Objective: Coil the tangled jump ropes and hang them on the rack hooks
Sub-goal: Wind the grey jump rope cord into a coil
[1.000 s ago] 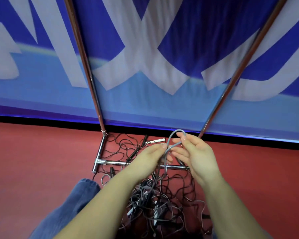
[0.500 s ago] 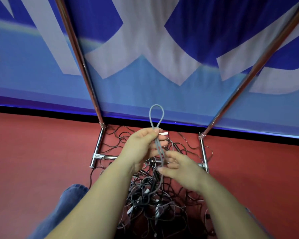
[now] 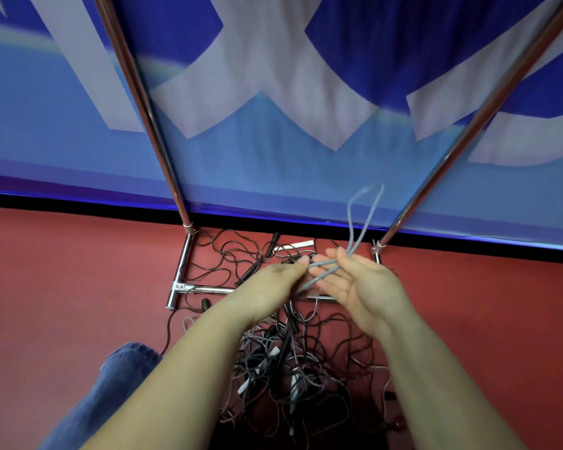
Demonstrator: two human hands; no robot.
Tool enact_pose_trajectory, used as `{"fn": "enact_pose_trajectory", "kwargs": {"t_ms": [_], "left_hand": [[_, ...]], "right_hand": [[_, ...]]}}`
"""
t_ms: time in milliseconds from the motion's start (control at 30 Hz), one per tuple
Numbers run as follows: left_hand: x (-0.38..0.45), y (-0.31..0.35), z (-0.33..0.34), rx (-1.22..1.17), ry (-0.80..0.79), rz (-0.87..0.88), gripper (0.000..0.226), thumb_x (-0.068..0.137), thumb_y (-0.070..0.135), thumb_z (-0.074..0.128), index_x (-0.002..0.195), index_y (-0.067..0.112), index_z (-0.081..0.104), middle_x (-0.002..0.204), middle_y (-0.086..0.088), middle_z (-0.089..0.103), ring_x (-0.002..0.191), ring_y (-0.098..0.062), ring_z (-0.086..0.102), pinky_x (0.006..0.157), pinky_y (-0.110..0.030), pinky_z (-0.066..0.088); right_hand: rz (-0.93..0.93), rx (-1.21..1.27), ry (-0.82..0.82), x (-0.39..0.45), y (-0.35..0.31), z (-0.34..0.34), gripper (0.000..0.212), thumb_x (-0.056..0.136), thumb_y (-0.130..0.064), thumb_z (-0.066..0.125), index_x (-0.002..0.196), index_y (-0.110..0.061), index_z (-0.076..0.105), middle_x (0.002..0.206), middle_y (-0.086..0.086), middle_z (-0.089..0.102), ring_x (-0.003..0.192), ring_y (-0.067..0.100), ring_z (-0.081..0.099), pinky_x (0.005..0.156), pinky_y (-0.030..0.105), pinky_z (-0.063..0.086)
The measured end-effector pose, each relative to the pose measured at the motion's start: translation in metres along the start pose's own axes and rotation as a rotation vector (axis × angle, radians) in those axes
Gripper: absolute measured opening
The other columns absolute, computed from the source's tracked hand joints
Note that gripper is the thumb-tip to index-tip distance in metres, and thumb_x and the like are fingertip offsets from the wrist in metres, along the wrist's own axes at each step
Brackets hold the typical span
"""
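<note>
Overhead, a smooth blue-and-white banner (image 3: 273, 92) backs the chrome tube rack (image 3: 205, 290) on matte red floor (image 3: 62, 280). At six o'clock sprawls a thin tangle of ropes (image 3: 293, 368). Left hand (image 3: 270, 284) pinches the grey rope loop (image 3: 359, 219); right hand (image 3: 361, 284) lies palm-up, fingertips grasping it.

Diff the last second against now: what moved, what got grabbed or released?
The thin grey rope loop swung from above the left hand to above the right hand. The right hand, half a second ago lower on the strands, rose and now pinches the loop's base at its fingertips, palm up. The left hand kept its hold. The tangled dark rope pile and chrome rack base stayed put.
</note>
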State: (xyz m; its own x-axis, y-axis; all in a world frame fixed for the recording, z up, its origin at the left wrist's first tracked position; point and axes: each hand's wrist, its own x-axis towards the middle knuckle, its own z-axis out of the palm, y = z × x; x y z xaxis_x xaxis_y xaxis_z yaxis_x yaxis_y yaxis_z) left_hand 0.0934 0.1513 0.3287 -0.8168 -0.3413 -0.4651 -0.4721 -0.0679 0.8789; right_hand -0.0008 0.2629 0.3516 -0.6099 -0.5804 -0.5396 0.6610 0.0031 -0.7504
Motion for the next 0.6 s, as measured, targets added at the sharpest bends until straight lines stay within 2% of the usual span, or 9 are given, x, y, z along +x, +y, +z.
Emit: {"fn": "enact_pose_trajectory", "kwargs": {"t_ms": [67,100,200,267,333,400,500,567,600], "left_hand": [[-0.001,-0.001,0.001,0.002,-0.071,-0.049,0.042,0.1,0.047,0.036,0.095,0.021,0.069,0.093,-0.002,0.075,0.1,-0.019,0.067,0.106,-0.037,0.04],[-0.001,-0.001,0.002,-0.03,-0.107,-0.064,0.04,0.101,0.043,0.036,0.096,0.018,0.067,0.09,-0.004,0.075,0.094,-0.021,0.067,0.099,-0.037,0.043],[-0.001,0.001,0.004,0.006,-0.207,-0.047,0.029,0.103,0.026,0.038,0.094,0.016,0.063,0.083,0.001,0.07,0.073,-0.008,0.061,0.075,-0.024,0.044],[-0.001,0.0,0.005,0.078,-0.211,-0.008,0.026,0.102,0.02,0.041,0.09,0.017,0.063,0.078,0.003,0.069,0.068,-0.006,0.06,0.07,-0.021,0.044],[0.0,0.0,0.004,0.028,-0.171,0.011,0.027,0.103,0.015,0.04,0.087,0.013,0.062,0.073,-0.001,0.068,0.066,-0.01,0.063,0.068,-0.023,0.048],[0.001,0.003,0.002,-0.108,-0.079,0.006,0.028,0.103,0.012,0.037,0.086,0.009,0.059,0.07,-0.005,0.066,0.061,-0.011,0.065,0.062,-0.023,0.053],[0.003,0.01,-0.001,-0.372,0.084,-0.017,0.029,0.103,0.011,0.035,0.086,0.007,0.058,0.061,-0.001,0.066,0.056,-0.011,0.067,0.057,-0.022,0.057],[0.003,0.012,-0.003,-0.52,0.149,-0.027,0.027,0.103,0.011,0.035,0.087,0.007,0.057,0.058,0.001,0.067,0.057,-0.012,0.068,0.056,-0.022,0.057],[0.003,0.014,-0.004,-0.59,0.171,-0.033,0.026,0.103,0.01,0.036,0.088,0.007,0.057,0.058,0.0,0.067,0.058,-0.013,0.069,0.057,-0.022,0.058]], "right_hand": [[-0.011,0.113,0.042,0.003,-0.004,-0.005,0.019,0.098,-0.012,0.045,0.088,-0.003,0.059,0.07,0.006,0.073,0.061,0.016,0.071,0.055,0.023,0.057],[-0.016,0.158,0.059,0.004,-0.006,-0.008,0.019,0.098,-0.013,0.045,0.089,-0.004,0.059,0.071,0.006,0.073,0.062,0.015,0.071,0.054,0.023,0.057],[-0.03,0.267,0.098,0.011,-0.008,-0.018,0.018,0.098,-0.015,0.046,0.091,-0.005,0.059,0.072,0.005,0.073,0.063,0.016,0.071,0.053,0.022,0.056],[-0.04,0.314,0.107,0.013,-0.009,-0.021,0.017,0.098,-0.014,0.046,0.092,-0.004,0.059,0.072,0.005,0.073,0.064,0.016,0.071,0.055,0.023,0.057],[-0.051,0.294,0.086,0.015,-0.01,-0.022,0.017,0.097,-0.015,0.047,0.094,-0.004,0.06,0.079,0.008,0.073,0.07,0.016,0.072,0.064,0.025,0.059],[-0.036,0.045,0.04,0.015,-0.006,-0.019,0.013,0.094,-0.013,0.052,0.102,-0.005,0.059,0.098,0.012,0.071,0.085,0.018,0.07,0.083,0.031,0.056],[0.066,-0.722,-0.158,0.009,0.013,-0.016,0.041,0.089,0.0,0.059,0.129,-0.005,0.05,0.127,0.013,0.059,0.107,0.016,0.058,0.099,0.032,0.044],[0.161,-1.067,-0.352,0.004,0.029,-0.013,0.041,0.088,-0.005,0.061,0.128,-0.009,0.052,0.127,0.009,0.059,0.112,0.016,0.058,0.102,0.03,0.043],[0.169,-1.129,-0.383,0.002,0.034,-0.011,0.035,0.089,-0.012,0.063,0.123,-0.014,0.055,0.119,0.004,0.062,0.108,0.014,0.06,0.101,0.031,0.045]]}}
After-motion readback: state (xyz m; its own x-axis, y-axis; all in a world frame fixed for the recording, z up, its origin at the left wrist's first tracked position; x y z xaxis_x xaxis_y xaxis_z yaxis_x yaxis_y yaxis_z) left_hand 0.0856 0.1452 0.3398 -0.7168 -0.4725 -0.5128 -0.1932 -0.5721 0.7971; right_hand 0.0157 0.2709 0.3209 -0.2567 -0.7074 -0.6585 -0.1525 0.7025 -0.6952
